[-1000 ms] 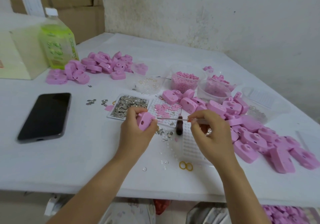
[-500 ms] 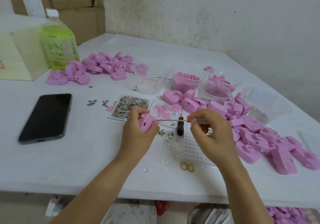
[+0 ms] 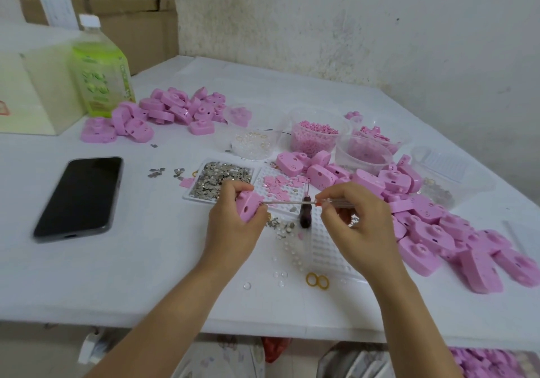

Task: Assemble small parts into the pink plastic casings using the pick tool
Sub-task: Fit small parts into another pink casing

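Head view: left hand (image 3: pixel 233 225) grips pink casing (image 3: pixel 248 206), right hand (image 3: pixel 361 227) pinches pick tool (image 3: pixel 289 202).

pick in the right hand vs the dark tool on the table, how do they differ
The pick tool is pinched by the right hand; the dark-handled tool lies untouched between the hands. The pick tool's handle looks clear with orange; the dark-handled tool's is deep maroon. The pick tool runs sideways, tip at the pink casing in the left hand; the dark-handled tool points away. Both have thin metal shafts.
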